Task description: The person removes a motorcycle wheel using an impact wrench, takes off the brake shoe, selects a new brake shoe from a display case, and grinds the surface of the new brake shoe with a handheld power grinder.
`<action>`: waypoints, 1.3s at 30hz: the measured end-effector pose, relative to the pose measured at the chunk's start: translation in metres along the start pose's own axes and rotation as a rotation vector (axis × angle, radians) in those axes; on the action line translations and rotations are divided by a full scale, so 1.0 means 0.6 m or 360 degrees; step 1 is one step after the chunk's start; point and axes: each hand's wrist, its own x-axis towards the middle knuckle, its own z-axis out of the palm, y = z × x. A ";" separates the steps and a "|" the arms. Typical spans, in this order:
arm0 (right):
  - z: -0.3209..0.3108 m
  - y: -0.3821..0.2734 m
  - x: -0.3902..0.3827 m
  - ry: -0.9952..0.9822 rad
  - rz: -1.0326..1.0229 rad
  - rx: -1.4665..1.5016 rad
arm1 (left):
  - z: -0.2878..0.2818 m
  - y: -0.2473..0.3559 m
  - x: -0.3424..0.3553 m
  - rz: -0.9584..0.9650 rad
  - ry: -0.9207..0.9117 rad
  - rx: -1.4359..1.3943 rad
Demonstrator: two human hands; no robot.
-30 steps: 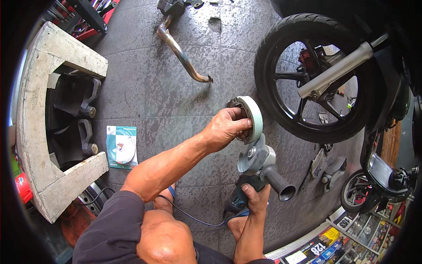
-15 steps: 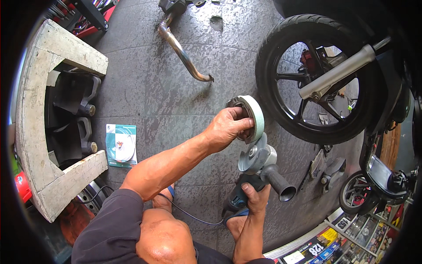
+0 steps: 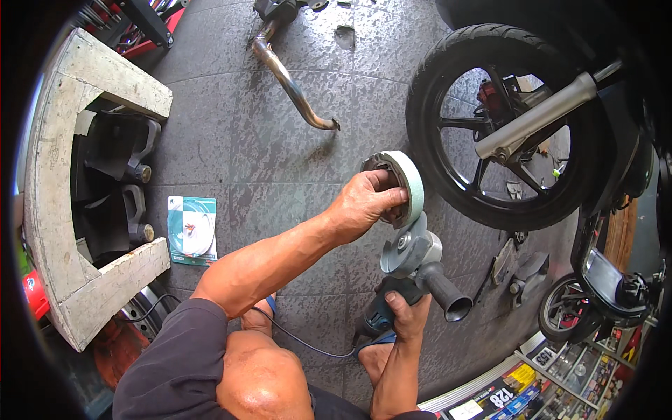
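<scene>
My left hand (image 3: 369, 205) is closed around a ring-shaped pair of brake shoes (image 3: 414, 187), its thumb on the near side. A pale green lining runs along the outer curve, and the inner side is dark. Below, my right hand (image 3: 408, 315) grips the dark teal body of an angle grinder (image 3: 379, 313), thumb on top; its other fingers are mostly hidden. The grinder's grey disc (image 3: 418, 229) meets the lower edge of the lining; whether it spins I cannot tell. A black side handle (image 3: 446, 292) sticks out toward the right, with no hand on it.
A motorcycle front wheel (image 3: 428, 80) stands at the right. Ahead lies a bent exhaust pipe (image 3: 294, 89). A worn white wooden stand (image 3: 52, 161) and a teal-and-white package (image 3: 208, 257) are on the left. The grinder's cord (image 3: 308, 346) runs past my feet. Shelves of parts (image 3: 553, 381) stand lower right.
The brake shoes have shifted and turned very slightly to the right in my left hand. The grinder stays nearly in place against them.
</scene>
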 end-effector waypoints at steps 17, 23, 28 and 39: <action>-0.011 -0.010 -0.009 0.0006 -0.0002 -0.0044 | 0.010 0.024 -0.017 0.0010 -0.0042 0.0377; -0.016 -0.008 -0.010 0.0021 0.0002 -0.0072 | 0.018 0.027 -0.023 -0.0011 -0.0026 0.0437; -0.012 -0.015 -0.012 0.0006 0.0024 -0.0052 | 0.009 0.019 -0.021 0.0054 -0.0064 0.0556; -0.012 -0.018 -0.007 -0.0012 0.0018 -0.0124 | 0.004 0.018 -0.019 0.0019 -0.0091 0.0698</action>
